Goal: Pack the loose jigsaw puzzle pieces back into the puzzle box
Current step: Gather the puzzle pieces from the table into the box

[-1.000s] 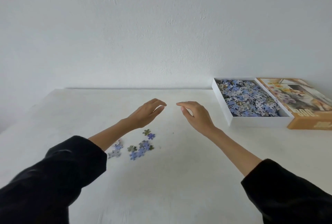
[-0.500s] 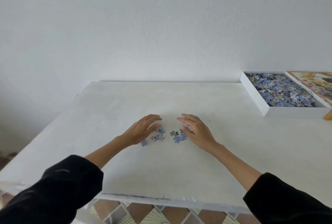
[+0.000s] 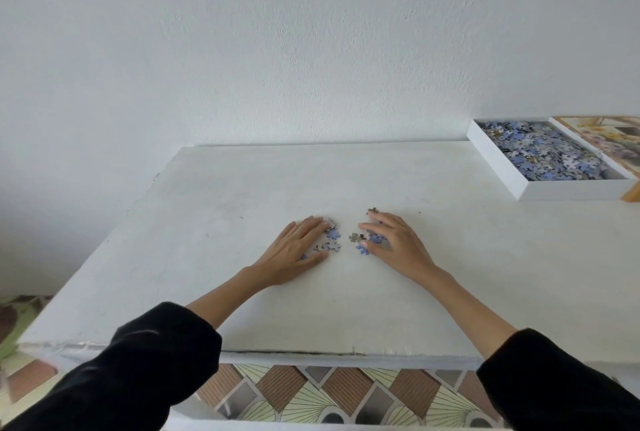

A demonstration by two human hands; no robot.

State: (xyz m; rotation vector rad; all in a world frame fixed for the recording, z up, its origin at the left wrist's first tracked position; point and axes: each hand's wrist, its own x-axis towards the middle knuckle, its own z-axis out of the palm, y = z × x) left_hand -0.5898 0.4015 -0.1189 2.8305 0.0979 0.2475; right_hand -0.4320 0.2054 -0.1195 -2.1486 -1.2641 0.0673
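Left hand [image 3: 294,252] and right hand [image 3: 398,249] lie flat near the middle of the white tabletop [image 3: 242,195], fingers straight, gripping nothing — flanking a small scatter of blue-and-grey cardboard jigsaw pieces [image 3: 332,239]. Shallow white puzzle box [image 3: 571,190], heaped with pieces, sits well apart at the far right corner. Risk: thin pieces slip out when raked together or drop on the carry — stray piece [image 3: 373,211] beyond the right hand easily missed.

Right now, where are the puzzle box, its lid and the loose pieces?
puzzle box [image 3: 568,189]: head view, white front wall.
lid [image 3: 611,141]: head view, pictured top face.
loose pieces [image 3: 333,234]: head view, blue piece in the left cluster.
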